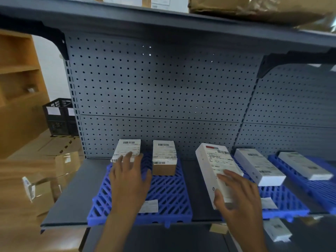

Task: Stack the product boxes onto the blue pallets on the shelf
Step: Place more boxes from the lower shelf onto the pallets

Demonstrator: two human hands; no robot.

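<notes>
Where my left hand lies: my left hand reaches forward, palm down, over the left blue plastic grid pallet, and its fingertips touch the small white-labelled box at the pallet's back left corner.
Left grip: wide, with fingers straight and spread and the thumb out to the right, holding nothing.
Left forearm: bare, running up from the bottom edge and across the pallet's front.
Right hand: my right hand is raised with the wrist low, fingers laid over the top of the long white labelled carton and thumb against its near left side.
Right grip: curled round the near end of that carton.
Long white labelled carton: tilted, far end toward the back panel, between the left pallet and the middle blue grid pallet; I cannot tell whether it touches anything below.
Second small box: a brown cardboard box with a white label, at the back of the left pallet, just beside the first and apart from it.
Middle pallet load: one long white box lying flat.
Right blue pallet: another long white box lying flat.
Grey metal shelf: carries all three pallets, with the grey perforated back panel behind.
White paper slip: at the left pallet's front, by my left wrist.
</notes>
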